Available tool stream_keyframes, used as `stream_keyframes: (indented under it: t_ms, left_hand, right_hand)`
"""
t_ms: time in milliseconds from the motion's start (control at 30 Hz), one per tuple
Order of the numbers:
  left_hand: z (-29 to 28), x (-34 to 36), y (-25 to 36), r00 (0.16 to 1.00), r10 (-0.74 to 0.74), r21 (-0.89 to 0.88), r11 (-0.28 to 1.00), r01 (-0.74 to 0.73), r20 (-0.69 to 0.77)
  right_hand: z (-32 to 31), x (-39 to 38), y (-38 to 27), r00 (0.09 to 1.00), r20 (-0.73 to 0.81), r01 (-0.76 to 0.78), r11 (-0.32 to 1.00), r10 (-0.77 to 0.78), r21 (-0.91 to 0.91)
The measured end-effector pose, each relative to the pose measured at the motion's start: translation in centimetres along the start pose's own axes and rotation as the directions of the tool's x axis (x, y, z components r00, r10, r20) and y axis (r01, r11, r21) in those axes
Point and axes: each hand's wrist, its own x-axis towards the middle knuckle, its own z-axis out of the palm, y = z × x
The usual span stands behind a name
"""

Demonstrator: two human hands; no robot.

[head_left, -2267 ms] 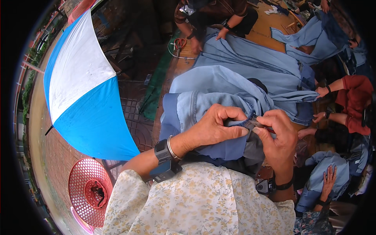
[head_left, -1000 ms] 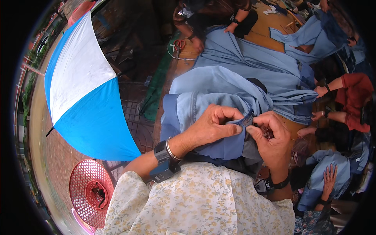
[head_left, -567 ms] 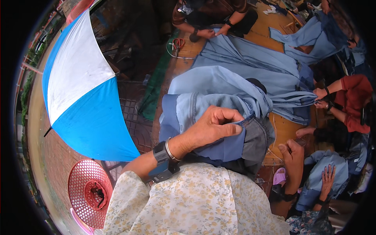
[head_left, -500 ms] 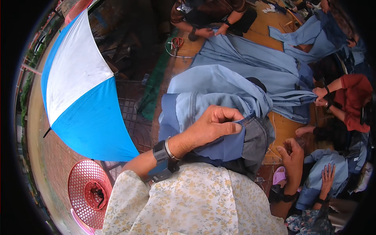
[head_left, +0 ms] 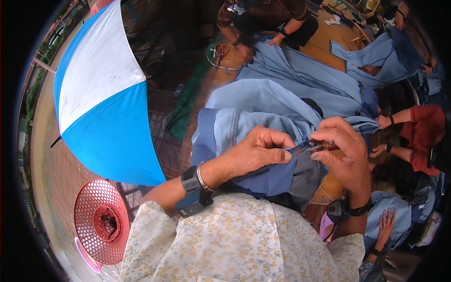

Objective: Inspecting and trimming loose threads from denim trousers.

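Observation:
Light blue denim trousers (head_left: pixel 270 89) lie bunched over my lap, with darker blue and grey cloth at the near side. My left hand (head_left: pixel 256 152) pinches a stitched seam edge of the denim between thumb and forefinger. Close against that edge, my right hand (head_left: pixel 345 148) grips small metal thread snips (head_left: pixel 315 147), mostly covered by the fingers. The tips of the snips are at the seam, beside my left fingertips; whether the blades are closed cannot be made out.
A blue and white umbrella (head_left: pixel 105 122) stands open at the left, above a red perforated basket (head_left: pixel 101 221). Co-workers handle more denim (head_left: pixel 300 75) across the wooden board. Red-handled scissors (head_left: pixel 220 50) lie at its far left. A co-worker's hand (head_left: pixel 386 225) rests on denim at the lower right.
My right hand has come up from the lower right to the seam, bringing the snips to it. My left hand keeps its pinch. The far co-worker's hands have moved apart on the cloth.

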Motion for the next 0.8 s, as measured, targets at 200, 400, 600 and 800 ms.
stream_keyframes:
  t_ms: [200, 400, 600, 800]
  left_hand:
    - [-0.04, -0.01, -0.2, 0.999, 0.02, -0.029, 0.999, -0.021, -0.031]
    - [-0.11, 0.31, -0.13, 1.0, 0.003, -0.027, 1.0, -0.003, -0.017]
    - [0.03, 0.27, -0.03, 1.0, 0.004, -0.005, 1.0, -0.004, -0.031]
    - [-0.02, 0.11, -0.14, 0.999, 0.032, 0.009, 0.999, -0.032, -0.015]
  right_hand:
    - [0.48, 0.45, 1.25, 0.995, 0.083, 0.044, 0.999, -0.046, 0.018]
    - [0.37, 0.65, 1.13, 0.994, 0.089, 0.071, 0.997, -0.068, -0.024]
    - [0.49, 0.39, 0.94, 0.996, 0.081, 0.024, 1.0, -0.023, -0.016]
    - [0.74, 0.27, 1.07, 0.997, 0.077, 0.017, 1.0, -0.017, -0.004]
